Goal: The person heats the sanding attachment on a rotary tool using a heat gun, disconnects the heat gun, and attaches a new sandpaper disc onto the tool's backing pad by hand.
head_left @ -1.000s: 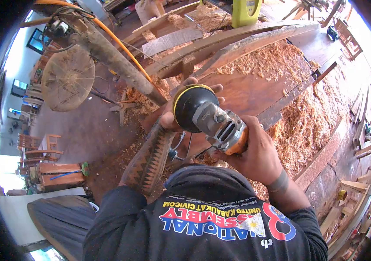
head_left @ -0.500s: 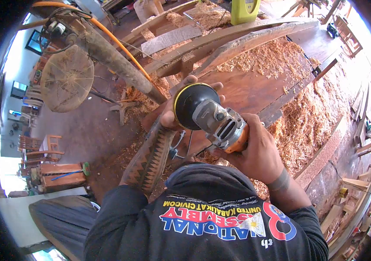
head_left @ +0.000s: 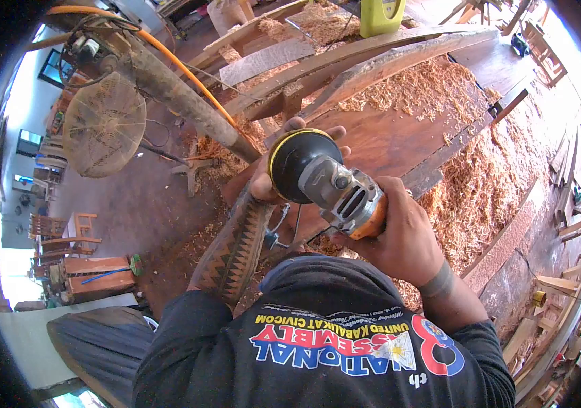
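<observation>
An angle grinder [head_left: 345,194] with an orange body and a grey metal head is held up in front of my chest. My right hand [head_left: 399,228] is wrapped round its orange body. On its head sits a round black sanding disc [head_left: 302,163] with a yellow rim. My left hand [head_left: 265,178] cups this disc from behind, the thumb side along its left edge and fingertips showing past the upper rim. The face of the disc turned towards the palm is hidden. Below the tool a cord and a metal piece [head_left: 271,238] show in part.
A reddish wood slab [head_left: 386,139] strewn with shavings [head_left: 488,183] lies ahead, beside long curved boards [head_left: 399,58]. To the left stand a round fan [head_left: 105,126] and a slanting post [head_left: 188,102] with an orange hose. A yellow-green container [head_left: 382,17] is at the back.
</observation>
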`<action>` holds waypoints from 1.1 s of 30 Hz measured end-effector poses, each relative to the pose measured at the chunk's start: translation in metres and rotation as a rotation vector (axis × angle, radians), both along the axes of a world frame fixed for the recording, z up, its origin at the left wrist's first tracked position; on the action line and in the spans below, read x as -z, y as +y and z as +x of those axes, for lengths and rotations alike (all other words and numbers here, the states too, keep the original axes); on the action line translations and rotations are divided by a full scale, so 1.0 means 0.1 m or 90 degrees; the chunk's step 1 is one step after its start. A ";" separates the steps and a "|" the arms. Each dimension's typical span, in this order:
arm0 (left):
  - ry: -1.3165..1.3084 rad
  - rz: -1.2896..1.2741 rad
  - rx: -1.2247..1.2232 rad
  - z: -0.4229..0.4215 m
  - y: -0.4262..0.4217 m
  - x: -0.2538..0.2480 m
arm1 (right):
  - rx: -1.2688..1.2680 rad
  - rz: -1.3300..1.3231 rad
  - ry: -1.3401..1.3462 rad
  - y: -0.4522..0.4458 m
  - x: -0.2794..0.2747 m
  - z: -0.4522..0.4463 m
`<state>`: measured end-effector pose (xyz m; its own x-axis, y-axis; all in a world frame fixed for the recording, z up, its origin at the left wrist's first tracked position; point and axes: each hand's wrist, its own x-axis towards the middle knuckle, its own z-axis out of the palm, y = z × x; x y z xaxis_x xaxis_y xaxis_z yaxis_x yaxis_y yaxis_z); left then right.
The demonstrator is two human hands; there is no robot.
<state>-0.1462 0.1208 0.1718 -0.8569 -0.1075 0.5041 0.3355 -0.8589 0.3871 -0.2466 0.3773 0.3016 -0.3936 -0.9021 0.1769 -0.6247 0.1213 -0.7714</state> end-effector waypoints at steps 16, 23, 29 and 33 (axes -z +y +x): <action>-0.088 -0.076 -0.049 0.21 0.00 -0.13 | -0.016 -0.004 0.004 -0.04 0.00 0.08; -0.055 -0.096 -0.075 0.20 0.02 -0.13 | -0.022 0.011 0.047 -0.07 0.08 0.03; -0.146 -0.061 -0.112 0.24 0.09 -0.22 | -0.012 0.019 0.067 -0.08 0.05 0.02; -0.163 -0.076 -0.124 0.25 0.14 -0.30 | -0.016 0.007 0.084 -0.08 0.09 0.01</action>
